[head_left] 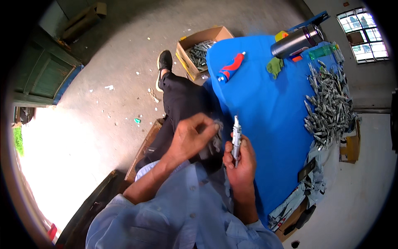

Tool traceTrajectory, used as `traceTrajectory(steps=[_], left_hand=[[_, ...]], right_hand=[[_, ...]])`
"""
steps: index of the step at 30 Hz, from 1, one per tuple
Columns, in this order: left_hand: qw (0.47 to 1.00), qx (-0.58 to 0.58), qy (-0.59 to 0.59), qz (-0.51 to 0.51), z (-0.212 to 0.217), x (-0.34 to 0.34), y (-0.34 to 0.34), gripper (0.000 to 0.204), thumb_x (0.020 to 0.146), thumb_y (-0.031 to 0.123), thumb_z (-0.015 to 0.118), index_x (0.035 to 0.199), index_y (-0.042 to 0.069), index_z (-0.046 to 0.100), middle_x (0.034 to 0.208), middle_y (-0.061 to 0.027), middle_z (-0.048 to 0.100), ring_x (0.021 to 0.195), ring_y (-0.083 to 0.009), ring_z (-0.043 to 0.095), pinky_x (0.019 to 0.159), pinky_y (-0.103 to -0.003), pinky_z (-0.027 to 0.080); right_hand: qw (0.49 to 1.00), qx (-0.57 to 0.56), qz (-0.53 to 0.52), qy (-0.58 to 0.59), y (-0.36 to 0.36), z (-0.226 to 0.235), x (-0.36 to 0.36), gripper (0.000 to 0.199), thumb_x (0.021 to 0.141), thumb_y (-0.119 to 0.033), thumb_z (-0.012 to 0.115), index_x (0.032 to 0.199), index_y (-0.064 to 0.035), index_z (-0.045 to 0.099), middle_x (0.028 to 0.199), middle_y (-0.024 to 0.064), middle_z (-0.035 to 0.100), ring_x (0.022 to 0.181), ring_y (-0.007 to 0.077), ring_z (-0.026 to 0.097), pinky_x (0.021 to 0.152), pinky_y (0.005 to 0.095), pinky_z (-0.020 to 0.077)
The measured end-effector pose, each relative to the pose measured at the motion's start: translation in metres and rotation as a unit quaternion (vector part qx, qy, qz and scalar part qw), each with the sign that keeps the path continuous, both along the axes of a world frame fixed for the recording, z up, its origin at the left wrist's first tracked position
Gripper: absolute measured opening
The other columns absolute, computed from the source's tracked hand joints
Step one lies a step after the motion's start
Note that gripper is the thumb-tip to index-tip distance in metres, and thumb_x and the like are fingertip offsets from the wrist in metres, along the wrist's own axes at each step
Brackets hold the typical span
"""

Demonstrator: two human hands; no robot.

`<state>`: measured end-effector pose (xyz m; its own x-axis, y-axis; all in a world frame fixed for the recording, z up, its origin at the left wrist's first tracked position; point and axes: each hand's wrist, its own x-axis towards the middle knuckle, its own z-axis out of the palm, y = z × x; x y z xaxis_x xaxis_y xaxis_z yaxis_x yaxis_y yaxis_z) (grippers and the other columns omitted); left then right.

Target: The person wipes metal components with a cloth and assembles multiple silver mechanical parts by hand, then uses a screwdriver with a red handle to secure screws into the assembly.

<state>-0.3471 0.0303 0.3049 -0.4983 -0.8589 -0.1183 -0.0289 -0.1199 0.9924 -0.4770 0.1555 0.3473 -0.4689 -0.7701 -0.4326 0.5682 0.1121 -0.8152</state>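
My right hand [241,159] holds a slim silver-grey tube [236,143] upright, its narrow white tip pointing away from me. Fingers wrap round its lower half, at the near edge of the blue-covered table [265,145]. To the left, above my lap, my left hand [192,136] is closed in a pinch. Whatever its fingertips hold, if anything, I cannot make out. A crumpled greyish material [216,141] lies beside those fingertips, on or near my leg. At the table's right side lies a large heap of similar grey tubes [329,103].
On the table's far part are a red-and-blue bottle [232,67], a green cloth [275,66], a steel flask [296,42] and a green plastic bottle [322,51]. A cardboard box [226,33] of grey pieces stands on the floor. A dark phone-like object [306,170] lies at right.
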Motion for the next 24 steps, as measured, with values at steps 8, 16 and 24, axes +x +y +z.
traceTrajectory(steps=[8, 16, 24], left_hand=[[0.994, 0.103, -0.005, -0.042, 0.017, -0.013, -0.017, 0.018, 0.099, 0.015, 0.076, 0.099, -0.002, 0.07, 0.085, -0.0023, 0.071, 0.078, -0.0054, 0.064, 0.071, -0.024, 0.053], [0.992, 0.045, 0.04, -0.11, 0.05, -0.074, -0.037, 0.02, 0.096, 0.011, 0.079, 0.111, 0.0, 0.071, 0.09, -0.0009, 0.071, 0.08, -0.005, 0.065, 0.07, -0.022, 0.052], [0.981, -0.15, -0.06, -0.109, 0.048, -0.121, -0.04, 0.029, 0.092, 0.006, 0.078, 0.119, -0.002, 0.071, 0.112, -0.0107, 0.073, 0.089, -0.0139, 0.072, 0.073, -0.028, 0.057]], right_hand=[[0.994, -0.078, -0.054, 0.05, -0.025, 0.009, -0.067, 0.038, 0.115, -0.032, 0.046, 0.132, -0.001, 0.06, 0.091, 0.0074, 0.066, 0.064, 0.0076, 0.057, 0.051, 0.0215, 0.0427], [0.985, -0.099, -0.119, 0.08, -0.062, 0.015, -0.123, 0.033, 0.112, -0.029, 0.052, 0.127, -0.0003, 0.061, 0.087, 0.0085, 0.065, 0.061, 0.0076, 0.052, 0.048, 0.0217, 0.0378], [0.975, -0.094, -0.153, 0.13, -0.066, -0.006, -0.192, 0.029, 0.112, -0.025, 0.051, 0.124, -0.0001, 0.061, 0.088, 0.0077, 0.067, 0.062, 0.0069, 0.053, 0.049, 0.0213, 0.0381]])
